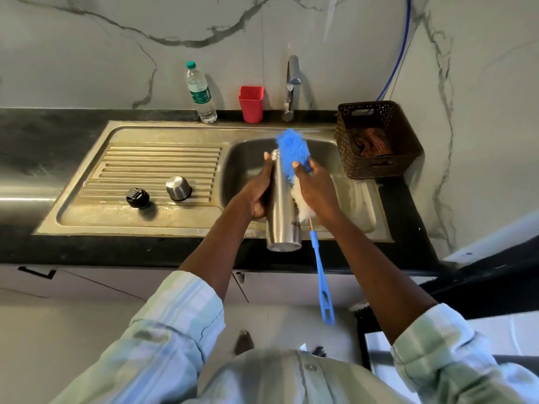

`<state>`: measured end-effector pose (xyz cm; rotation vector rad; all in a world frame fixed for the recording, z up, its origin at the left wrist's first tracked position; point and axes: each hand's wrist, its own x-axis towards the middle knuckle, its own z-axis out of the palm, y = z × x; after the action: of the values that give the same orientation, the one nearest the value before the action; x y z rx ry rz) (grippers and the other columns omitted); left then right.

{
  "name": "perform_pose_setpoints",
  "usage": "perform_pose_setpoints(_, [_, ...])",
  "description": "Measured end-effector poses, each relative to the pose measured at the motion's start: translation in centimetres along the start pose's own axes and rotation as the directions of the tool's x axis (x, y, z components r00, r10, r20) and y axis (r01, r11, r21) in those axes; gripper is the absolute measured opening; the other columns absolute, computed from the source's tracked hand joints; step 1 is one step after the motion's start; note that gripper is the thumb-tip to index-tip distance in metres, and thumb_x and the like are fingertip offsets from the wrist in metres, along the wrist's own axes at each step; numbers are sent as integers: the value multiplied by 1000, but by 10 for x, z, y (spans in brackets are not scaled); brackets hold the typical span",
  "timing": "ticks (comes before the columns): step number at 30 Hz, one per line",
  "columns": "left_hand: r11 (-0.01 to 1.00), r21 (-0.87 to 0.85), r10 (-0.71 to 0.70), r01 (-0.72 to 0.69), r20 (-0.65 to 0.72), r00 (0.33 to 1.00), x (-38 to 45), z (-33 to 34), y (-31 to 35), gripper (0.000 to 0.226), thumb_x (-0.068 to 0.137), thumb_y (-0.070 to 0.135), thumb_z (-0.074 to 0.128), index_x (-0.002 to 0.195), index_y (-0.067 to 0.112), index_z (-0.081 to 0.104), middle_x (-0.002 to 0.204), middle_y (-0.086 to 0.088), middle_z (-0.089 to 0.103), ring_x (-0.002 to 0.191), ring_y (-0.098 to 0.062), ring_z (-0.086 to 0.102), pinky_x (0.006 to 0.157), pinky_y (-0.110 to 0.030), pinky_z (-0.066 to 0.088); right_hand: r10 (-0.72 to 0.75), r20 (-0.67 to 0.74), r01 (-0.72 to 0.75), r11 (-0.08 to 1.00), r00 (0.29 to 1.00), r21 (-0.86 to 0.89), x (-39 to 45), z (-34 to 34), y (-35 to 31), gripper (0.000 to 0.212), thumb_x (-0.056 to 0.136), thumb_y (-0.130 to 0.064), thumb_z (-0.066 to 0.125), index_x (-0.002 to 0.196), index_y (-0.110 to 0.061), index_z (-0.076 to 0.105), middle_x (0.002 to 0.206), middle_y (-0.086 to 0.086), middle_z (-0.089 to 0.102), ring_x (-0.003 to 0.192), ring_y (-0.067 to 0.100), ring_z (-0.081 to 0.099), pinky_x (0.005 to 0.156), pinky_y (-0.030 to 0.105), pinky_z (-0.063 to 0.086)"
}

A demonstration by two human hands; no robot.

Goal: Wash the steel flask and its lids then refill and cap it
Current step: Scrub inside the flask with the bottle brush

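My left hand (258, 192) grips the steel flask (284, 223) around its upper body and holds it tilted over the sink basin (248, 161), mouth pointing away from me. My right hand (316, 189) holds the bottle brush (293, 151) by its blue and white bristle head, pressed against the flask's side; its blue handle (322, 281) hangs down toward me. On the drainboard (131, 158) to the left stand the black inner lid (137, 197) and the steel cup lid (178, 188), both apart from my hands.
A tap (291, 86) rises behind the basin. A red cup (251, 104) and a clear plastic water bottle (200, 93) stand against the marble wall. A brown perforated basket (377, 138) holding a cloth sits right of the sink on the black counter (43, 135).
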<state>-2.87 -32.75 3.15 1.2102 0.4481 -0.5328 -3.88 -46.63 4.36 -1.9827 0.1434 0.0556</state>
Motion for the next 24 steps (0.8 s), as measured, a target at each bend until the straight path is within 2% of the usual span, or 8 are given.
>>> perform_pose_setpoints(3, [998,-70,3,4,99,995,-2,-3,-12,66,99,62,37,119,7,67,93,-15,70,79,-27,68,79,-40,58,-51,47,55,994,998,-97,7,-8,-4,52,98,-47,49,140,-17,51,113,3,67,77,6,61,58,11,42])
perform_pose_setpoints(7, [952,-296,130,-83,144,981,1,-19,-20,47,93,34,63,128,3,62,115,-18,66,99,-31,65,96,-48,52,-118,82,131,974,990,-186,12,-27,-3,59,96,-50,53,145,-18,46,133,4,60,116,20,58,88,28,43])
perform_pose_setpoints(9, [932,-352,141,-83,140,980,-7,-18,-26,55,90,40,65,131,3,59,111,-18,67,93,-31,68,80,-44,59,-184,125,205,963,975,-176,-4,-30,-3,59,94,-44,59,144,-15,47,135,3,58,120,16,55,92,23,39])
perform_pose_setpoints(11, [913,-403,96,-59,72,993,-2,-22,-35,36,98,33,51,101,5,72,83,-8,74,85,-26,73,60,-31,60,-324,240,375,904,915,-208,-24,-24,2,54,93,-39,63,140,-15,52,132,3,60,117,13,55,93,20,38])
perform_pose_setpoints(13, [902,-420,135,-104,44,990,-2,-20,-34,52,104,31,38,74,15,77,67,1,73,76,-16,73,53,-23,56,-426,316,507,825,848,-251,-32,-18,15,55,91,-43,61,139,-18,52,133,6,60,119,18,55,98,26,41])
perform_pose_setpoints(17, [928,-357,195,-105,226,955,-4,-1,-24,55,88,57,52,102,8,74,94,-13,72,79,-26,67,71,-37,58,-328,130,352,899,936,-260,6,-26,8,49,95,-42,58,136,-16,55,129,5,62,113,17,58,88,26,42])
perform_pose_setpoints(19, [935,-348,160,-72,230,960,-4,-1,-25,55,93,51,44,101,5,74,87,-15,71,70,-29,68,64,-35,58,-311,126,335,893,942,-300,11,-27,6,52,96,-44,56,139,-16,52,133,7,60,118,22,57,93,30,44])
perform_pose_setpoints(24, [938,-296,190,-178,9,982,7,-22,-31,47,101,38,42,83,6,73,69,-7,71,56,-18,68,47,-26,54,-458,432,614,703,777,-359,-37,-21,31,57,96,-47,53,146,-23,43,135,6,54,116,20,55,95,34,47])
